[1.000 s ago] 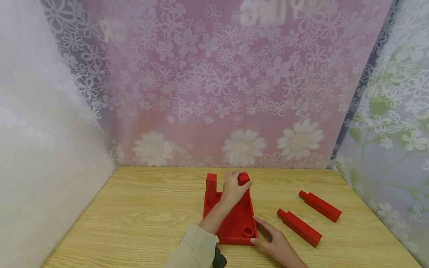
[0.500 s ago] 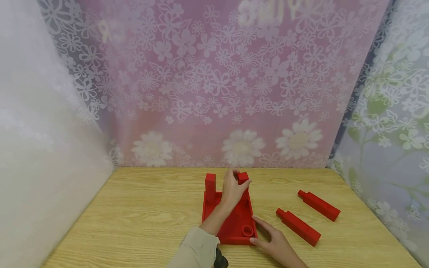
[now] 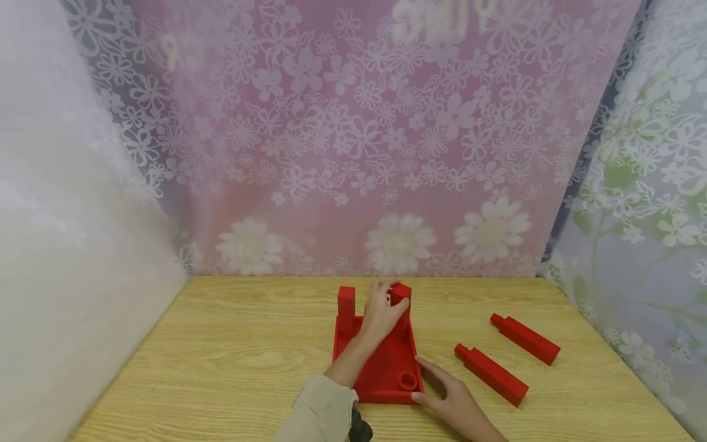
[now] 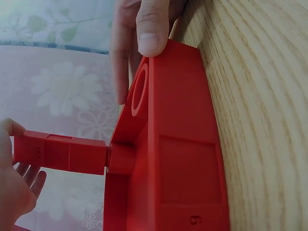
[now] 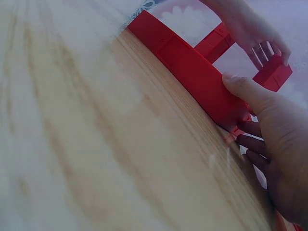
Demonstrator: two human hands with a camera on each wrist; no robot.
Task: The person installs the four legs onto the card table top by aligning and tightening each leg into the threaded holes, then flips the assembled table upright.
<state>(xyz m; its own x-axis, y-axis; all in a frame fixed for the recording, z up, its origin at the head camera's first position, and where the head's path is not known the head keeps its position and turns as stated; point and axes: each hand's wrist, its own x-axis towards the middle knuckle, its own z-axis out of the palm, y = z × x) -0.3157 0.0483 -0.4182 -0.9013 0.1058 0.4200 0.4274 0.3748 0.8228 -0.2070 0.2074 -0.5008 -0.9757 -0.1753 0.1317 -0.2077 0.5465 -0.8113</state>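
Observation:
A shallow red tray (image 3: 381, 397) with a raised rim lies on the table, a round socket (image 3: 408, 382) showing in its near right corner. At the far right corner, my left hand (image 3: 381, 314) grips the upper end of an upright square red post (image 3: 401, 291). In the left wrist view the post's (image 4: 72, 152) foot meets a round socket (image 4: 122, 158). Another red post (image 3: 347, 305) stands upright at the far left corner. My right hand (image 3: 455, 399) holds the tray's near right corner, thumb on the front wall and fingers along the side.
Two loose red posts with narrow notched ends, a nearer one (image 3: 493, 376) and a farther one (image 3: 526, 339), lie right of the tray on the wood-grain table (image 3: 248, 356). A flowered pink curtain (image 3: 331, 153) hangs behind, with pale sheets on both sides.
My left fingers have shifted around the post, and its square top has turned slightly. The right hand stays on the tray corner, and the loose posts lie as before.

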